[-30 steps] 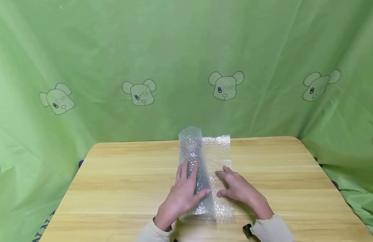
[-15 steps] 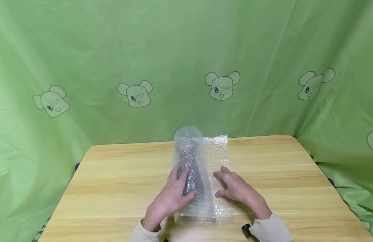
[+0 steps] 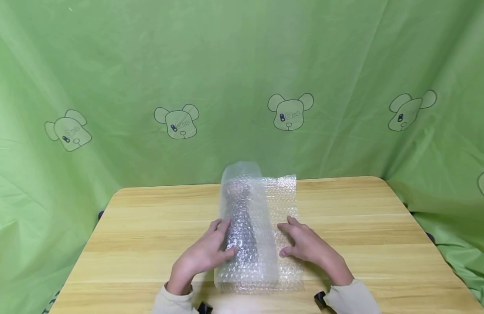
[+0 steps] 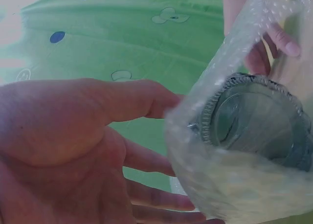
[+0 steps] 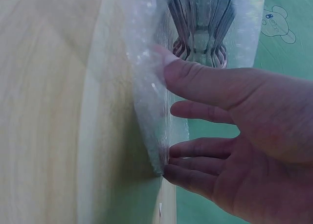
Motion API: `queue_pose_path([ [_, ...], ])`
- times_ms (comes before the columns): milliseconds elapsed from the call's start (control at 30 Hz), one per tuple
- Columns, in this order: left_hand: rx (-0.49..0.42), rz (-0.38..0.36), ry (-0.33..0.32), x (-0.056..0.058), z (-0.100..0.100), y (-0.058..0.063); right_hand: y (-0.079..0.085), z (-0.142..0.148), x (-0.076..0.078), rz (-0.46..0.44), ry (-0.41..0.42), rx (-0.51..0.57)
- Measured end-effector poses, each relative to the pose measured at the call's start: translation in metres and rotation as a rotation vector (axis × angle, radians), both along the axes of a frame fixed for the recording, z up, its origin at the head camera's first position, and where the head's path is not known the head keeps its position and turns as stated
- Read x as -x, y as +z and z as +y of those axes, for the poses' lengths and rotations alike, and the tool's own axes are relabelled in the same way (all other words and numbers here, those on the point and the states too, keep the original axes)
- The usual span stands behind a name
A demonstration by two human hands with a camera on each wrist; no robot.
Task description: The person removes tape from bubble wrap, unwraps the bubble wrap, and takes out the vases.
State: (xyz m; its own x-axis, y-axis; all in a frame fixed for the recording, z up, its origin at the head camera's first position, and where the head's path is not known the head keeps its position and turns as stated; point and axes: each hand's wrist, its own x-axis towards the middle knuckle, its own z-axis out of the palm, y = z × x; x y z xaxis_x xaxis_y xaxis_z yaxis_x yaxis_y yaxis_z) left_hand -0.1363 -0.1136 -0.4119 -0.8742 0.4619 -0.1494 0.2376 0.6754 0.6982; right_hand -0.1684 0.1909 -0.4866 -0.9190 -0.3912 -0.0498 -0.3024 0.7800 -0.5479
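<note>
A clear glass vase [image 3: 241,235], fluted and narrow at the neck, lies on its side inside bubble wrap [image 3: 282,196]. Its round scalloped glass end [image 4: 215,116] shows through the open end of the roll in the left wrist view. My left hand [image 3: 204,253] touches the roll's left side, thumb toward the top and fingers extended. On the right, my right hand [image 3: 308,244] rests on the flat free part of the wrap, fingers spread and thumb apart. The fluted glass also shows through the wrap in the right wrist view.
Beneath everything is a wood-grain table [image 3: 148,235] with rounded far corners. Green cloth [image 3: 226,65] printed with bear faces hangs behind and at both sides. Past the table's far edge sticks the wrap's far end. A black device [image 3: 320,300] sits at the right wrist.
The wrapped vase has rolled left, and the wrap around it looks wider and looser. My left hand has moved left with it. My right hand has stayed nearly still.
</note>
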Motion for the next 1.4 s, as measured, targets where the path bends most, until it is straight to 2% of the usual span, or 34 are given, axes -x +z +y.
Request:
queue_pose_path([
  [100,-0.005,-0.009,-0.019,0.002,-0.006,0.001,0.001,0.000,0.000,0.001,0.003,-0.001],
  [267,-0.064,-0.015,-0.054,0.007,-0.021,0.003,0.003,-0.001,0.000,-0.001,0.005,-0.004],
  [433,-0.096,-0.042,-0.065,0.010,-0.035,0.003,0.003,0.000,0.000,-0.002,0.009,-0.007],
  [633,-0.077,-0.059,-0.069,0.013,-0.043,0.002,0.002,0.000,0.000,0.000,0.011,-0.002],
  [767,-0.049,-0.046,-0.045,0.012,-0.043,0.004,0.001,0.001,0.000,-0.003,0.011,-0.003],
  [900,-0.044,-0.006,0.001,0.006,-0.036,0.009,0.001,0.001,-0.001,-0.001,0.014,-0.004],
  [1033,-0.039,0.071,0.026,-0.002,-0.014,0.012,0.002,0.002,-0.002,0.003,0.016,-0.003],
  [1133,0.018,0.139,0.023,-0.007,0.006,0.009,0.001,0.002,-0.002,0.009,0.019,-0.003],
  [1267,0.119,0.186,0.049,-0.011,0.025,0.002,0.000,0.002,-0.002,0.007,0.021,0.000],
  [1400,0.194,0.183,0.084,-0.014,0.032,-0.003,-0.001,0.001,-0.002,0.004,0.021,-0.001],
])
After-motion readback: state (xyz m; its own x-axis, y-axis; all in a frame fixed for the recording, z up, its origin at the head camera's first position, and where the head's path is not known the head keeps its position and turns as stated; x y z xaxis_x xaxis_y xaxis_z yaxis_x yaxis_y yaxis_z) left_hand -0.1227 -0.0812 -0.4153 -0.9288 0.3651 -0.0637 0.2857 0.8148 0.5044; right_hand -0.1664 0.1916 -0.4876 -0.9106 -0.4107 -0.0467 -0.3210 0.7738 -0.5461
